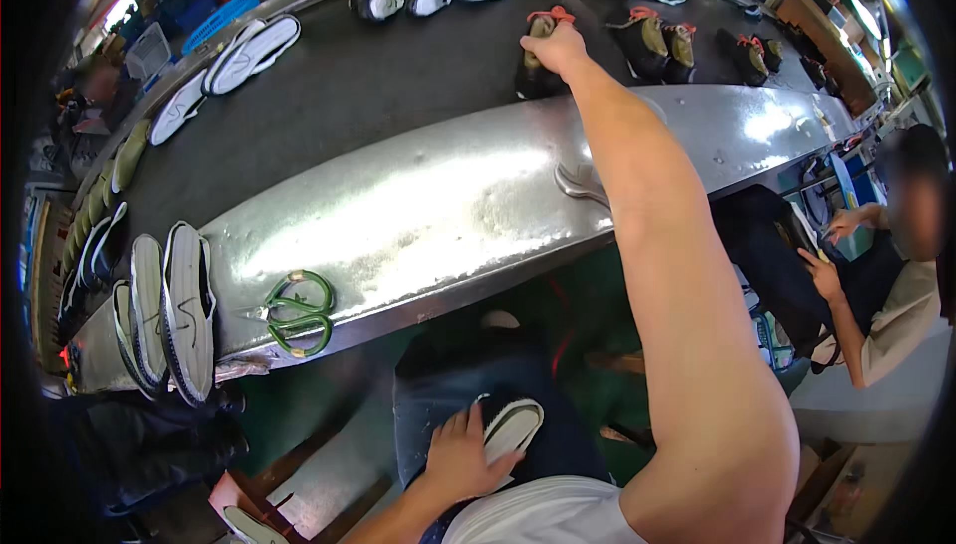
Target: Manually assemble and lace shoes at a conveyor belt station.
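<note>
My right hand [554, 47] reaches far across the metal bench [418, 205] and grips a dark shoe upper on a last with an orange tie [536, 71], which stands on the dark conveyor belt [368, 86]. My left hand [460, 459] rests on my lap and holds a white-and-black shoe sole [513, 424] against my knee. Two similar lasted shoes [657, 44] stand just right of the gripped one.
Green-handled scissors [299, 313] lie on the bench at the near left, beside several stacked soles [169, 310]. More white soles [249, 51] ride the belt at left and far. A seated person [886, 265] works at the right. Blue crates [219, 16] stand beyond the belt.
</note>
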`<state>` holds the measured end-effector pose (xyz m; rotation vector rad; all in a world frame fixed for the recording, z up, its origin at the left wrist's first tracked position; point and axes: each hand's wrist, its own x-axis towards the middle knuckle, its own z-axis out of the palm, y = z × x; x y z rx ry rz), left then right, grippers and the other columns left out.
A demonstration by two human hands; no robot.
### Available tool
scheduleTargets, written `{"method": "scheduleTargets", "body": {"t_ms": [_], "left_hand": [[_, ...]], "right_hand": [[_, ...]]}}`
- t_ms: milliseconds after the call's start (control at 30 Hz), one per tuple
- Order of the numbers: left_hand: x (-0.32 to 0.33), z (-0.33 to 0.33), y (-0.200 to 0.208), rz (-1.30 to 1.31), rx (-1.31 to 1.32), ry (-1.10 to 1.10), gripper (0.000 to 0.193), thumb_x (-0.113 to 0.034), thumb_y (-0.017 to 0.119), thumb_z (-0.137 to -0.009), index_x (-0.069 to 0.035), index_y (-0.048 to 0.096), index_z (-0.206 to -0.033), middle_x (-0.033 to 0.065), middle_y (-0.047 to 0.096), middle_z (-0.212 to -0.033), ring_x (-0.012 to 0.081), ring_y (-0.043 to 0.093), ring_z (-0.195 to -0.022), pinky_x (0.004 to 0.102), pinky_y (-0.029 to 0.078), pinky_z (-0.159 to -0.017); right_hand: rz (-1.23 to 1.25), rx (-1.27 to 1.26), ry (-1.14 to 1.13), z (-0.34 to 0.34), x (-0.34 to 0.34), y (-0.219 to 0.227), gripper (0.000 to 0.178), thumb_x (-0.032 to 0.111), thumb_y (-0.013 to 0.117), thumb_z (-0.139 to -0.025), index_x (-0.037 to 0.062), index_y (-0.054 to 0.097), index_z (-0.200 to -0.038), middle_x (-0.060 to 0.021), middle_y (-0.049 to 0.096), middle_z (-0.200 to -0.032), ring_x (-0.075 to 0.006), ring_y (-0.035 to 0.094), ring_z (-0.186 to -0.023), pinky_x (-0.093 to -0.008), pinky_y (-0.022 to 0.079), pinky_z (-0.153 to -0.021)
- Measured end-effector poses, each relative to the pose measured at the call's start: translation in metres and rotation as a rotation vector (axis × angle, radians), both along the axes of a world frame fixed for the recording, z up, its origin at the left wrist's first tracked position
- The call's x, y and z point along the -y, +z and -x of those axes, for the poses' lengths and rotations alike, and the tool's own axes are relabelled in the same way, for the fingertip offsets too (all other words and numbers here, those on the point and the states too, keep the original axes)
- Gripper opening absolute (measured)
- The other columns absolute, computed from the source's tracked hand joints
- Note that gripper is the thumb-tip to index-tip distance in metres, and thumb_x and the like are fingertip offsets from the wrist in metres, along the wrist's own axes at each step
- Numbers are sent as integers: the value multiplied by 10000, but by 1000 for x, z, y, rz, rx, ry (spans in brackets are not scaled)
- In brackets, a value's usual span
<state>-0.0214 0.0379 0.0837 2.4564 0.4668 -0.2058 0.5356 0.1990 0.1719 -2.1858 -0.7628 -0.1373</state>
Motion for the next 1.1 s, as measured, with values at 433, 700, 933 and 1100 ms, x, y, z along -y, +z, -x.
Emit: {"method": "scheduleTargets", "body": {"t_ms": [433,700,933,1100], "left_hand": [[-34,-31,22,934,301,434,737,-306,766,-864,-35,426,-1458,139,629,-1246,196,595,-1132,328,457,-998],[11,-7,-31,73,126,612,795,-352,731,-848,35,371,-1441,305,462,-1384,427,418,-1330,446,345,-1122],[-188,6,70,-673,345,475,1084,-384,867,-610,-127,315,-1506,253,235,-1555,467,199,-1447,680,200,-1113],[-181,21,74,-614,265,191,420,-224,703,-793,-94,581,-1173,153,601,-1085,361,558,-1127,508,447,-951]], "right_hand": [[649,417,448,154,226,0,631,461,669,-866,-40,559,-1234,-225,503,-1351,-403,485,-1236,-458,418,-1033],[692,271,530,188,240,9,293,46,561,-899,7,555,-1188,-253,596,-1145,-456,566,-1048,-495,462,-875],[309,-698,779,332,283,-20,212,122,511,-985,23,543,-1170,-33,632,-925,-97,603,-752,-254,502,-658],[311,-1081,628,365,313,-70,240,99,519,-991,27,508,-1219,-60,618,-916,-134,623,-757,-276,534,-649]]}}
